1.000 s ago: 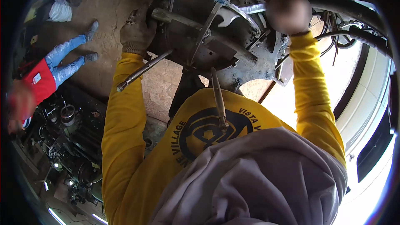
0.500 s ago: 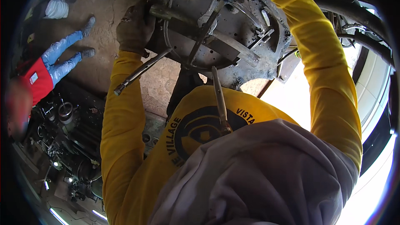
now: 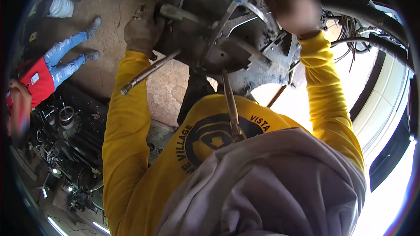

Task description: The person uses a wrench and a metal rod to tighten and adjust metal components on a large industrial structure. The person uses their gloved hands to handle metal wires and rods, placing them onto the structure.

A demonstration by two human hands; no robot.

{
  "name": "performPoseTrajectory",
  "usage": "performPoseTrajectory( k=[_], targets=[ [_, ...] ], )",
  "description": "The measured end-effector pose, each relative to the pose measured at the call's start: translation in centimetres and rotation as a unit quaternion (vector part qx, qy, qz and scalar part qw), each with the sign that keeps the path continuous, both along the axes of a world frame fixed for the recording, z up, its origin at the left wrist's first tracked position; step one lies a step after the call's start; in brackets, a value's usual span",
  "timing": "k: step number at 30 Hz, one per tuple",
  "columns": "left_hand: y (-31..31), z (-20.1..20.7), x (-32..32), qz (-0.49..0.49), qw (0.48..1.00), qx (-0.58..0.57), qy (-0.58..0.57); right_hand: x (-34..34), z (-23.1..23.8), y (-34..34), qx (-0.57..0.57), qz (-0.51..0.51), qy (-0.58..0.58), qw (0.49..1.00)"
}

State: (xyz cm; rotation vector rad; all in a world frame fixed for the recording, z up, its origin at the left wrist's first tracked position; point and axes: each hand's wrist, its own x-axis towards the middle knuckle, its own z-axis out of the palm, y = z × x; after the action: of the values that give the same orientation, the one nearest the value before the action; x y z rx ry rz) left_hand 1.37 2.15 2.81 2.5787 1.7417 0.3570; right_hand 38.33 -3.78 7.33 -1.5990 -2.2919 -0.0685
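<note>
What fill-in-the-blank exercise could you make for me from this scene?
1. The left hand is at the metal assembly's ____ side.
2. The right hand comes out of a ____ sleeve.
3. Near the picture's left rim, another person's top is ____.

Missing words: left; yellow; red.

Between the left rod (image 3: pixel 151 71) and the middle rod (image 3: pixel 230 100), a gap is leaving passing room. A curved bar (image 3: pixel 258 12) and a thick hose (image 3: pixel 358 12) are flanking the right hand (image 3: pixel 297 12); shadow is leaving the depth beneath the bar uncertain.
</note>
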Motion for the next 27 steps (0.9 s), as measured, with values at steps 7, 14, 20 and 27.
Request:
performPoseTrajectory(
  k=[7, 14, 20, 27],
  targets=[
    [-0.6, -0.6, -0.7, -0.021, 1.000, 0.000, -0.014, -0.2, -0.3, -3.6, 0.014, -0.064, -0.013, 0.998],
    [-0.3, -0.4, -0.6, -0.019, 1.000, -0.006, 0.006, 4.2, -0.4, -0.2, 0.126, -0.050, -0.024, 0.990],
    [-0.5, -1.0, -0.6, 0.005, 1.000, -0.004, 0.016, 1.5, 0.3, 1.8, 0.088, 0.005, 0.049, 0.995],
    [-0.1, -1.7, -0.7, -0.020, 0.999, 0.037, -0.006, 1.0, 0.7, 6.4, 0.100, 0.147, 0.020, 0.984]
  ],
)
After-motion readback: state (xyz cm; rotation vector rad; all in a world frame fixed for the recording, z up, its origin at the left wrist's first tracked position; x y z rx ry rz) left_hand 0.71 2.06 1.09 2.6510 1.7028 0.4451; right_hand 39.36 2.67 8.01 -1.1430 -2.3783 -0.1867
